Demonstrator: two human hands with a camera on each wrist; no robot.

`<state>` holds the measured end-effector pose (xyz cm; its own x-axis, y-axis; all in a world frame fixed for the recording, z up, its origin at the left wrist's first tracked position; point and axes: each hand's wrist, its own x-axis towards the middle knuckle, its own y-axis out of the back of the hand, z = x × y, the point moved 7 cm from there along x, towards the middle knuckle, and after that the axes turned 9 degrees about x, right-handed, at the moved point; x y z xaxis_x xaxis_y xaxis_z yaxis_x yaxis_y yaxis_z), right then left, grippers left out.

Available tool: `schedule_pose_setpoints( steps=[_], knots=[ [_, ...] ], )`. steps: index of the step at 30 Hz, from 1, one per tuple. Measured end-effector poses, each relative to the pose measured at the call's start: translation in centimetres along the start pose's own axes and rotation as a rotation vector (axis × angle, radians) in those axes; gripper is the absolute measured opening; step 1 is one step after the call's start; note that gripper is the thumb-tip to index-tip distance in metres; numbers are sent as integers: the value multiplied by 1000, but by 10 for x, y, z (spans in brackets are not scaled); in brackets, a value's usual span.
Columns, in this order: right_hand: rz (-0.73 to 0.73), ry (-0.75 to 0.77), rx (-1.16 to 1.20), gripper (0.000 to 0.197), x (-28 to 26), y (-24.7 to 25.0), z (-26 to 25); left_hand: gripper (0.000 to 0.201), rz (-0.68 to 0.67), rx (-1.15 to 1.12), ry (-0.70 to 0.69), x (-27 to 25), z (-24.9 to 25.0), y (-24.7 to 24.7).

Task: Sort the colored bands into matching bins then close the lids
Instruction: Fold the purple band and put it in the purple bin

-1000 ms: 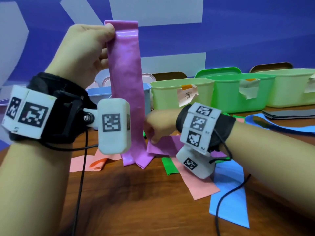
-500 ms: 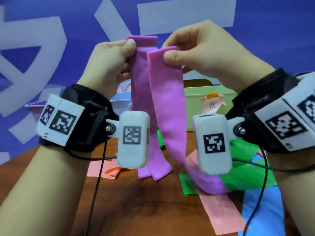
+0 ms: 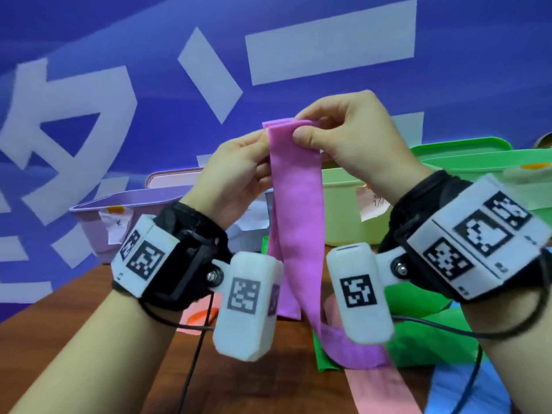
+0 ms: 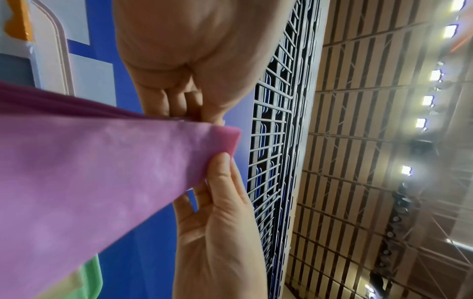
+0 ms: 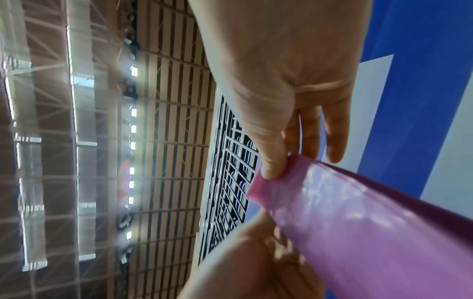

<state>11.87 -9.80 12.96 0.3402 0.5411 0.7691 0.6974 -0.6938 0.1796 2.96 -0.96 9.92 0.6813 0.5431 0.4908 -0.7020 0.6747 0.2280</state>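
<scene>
Progress early | left hand (image 3: 239,171) and right hand (image 3: 343,135) pinch folded purple stretchy band (image 3: 295,222) aloft, tail on wooden table (image 3: 254,380) | lilac plastic bin (image 3: 98,222) apparently open | green, pink, blue bands unsorted

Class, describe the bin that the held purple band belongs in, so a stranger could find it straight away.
Start at the blue wall with white shapes; a row of open plastic bins stands below it on the brown wooden table. At the left end is the lilac plastic bin, behind the left hand. It is purple, while its neighbours to the right are yellow-green and green.
</scene>
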Motion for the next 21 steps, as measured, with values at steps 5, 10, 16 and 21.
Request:
schedule_pose_setpoints(
  steps=[5,10,16,21],
  knots=[
    [71,-4,-24,21,1,1,11,26,-25,4,-17,-4,-3,-6],
    [78,26,-134,11,-1,0,3,28,14,-1,24,-1,-6,0],
    [103,36,-197,8,-2,4,0,27,-46,39,-63,-4,1,-2],
    [81,43,-249,9,-4,2,0,22,27,150,-92,-6,-1,1]
  ],
)
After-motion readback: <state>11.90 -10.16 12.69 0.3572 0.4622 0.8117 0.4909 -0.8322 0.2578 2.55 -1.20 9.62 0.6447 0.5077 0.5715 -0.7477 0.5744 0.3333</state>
